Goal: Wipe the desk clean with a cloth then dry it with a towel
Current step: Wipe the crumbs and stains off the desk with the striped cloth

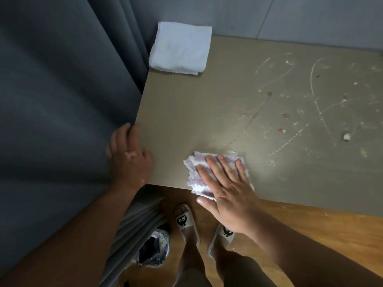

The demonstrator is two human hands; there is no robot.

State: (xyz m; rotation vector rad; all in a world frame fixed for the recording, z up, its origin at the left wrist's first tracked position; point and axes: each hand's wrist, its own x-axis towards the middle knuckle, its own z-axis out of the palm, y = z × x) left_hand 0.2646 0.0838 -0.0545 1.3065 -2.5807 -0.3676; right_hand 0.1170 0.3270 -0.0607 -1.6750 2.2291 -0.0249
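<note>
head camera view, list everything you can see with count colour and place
desk: one, tan, centre and right
cloth: one, white-pink, near front edge of desk
towel: one, white, folded, desk's far left corner
smears and crumbs: many, whitish and brown, right part of desk
curtain: one, dark grey, left of desk
bag: one, dark with clear plastic, floor by curtain
floor: one, brown wood, below desk
slippers: two, white with black faces, worn
left hand: one, resting on desk's left edge
right hand: one, flat on cloth
</note>
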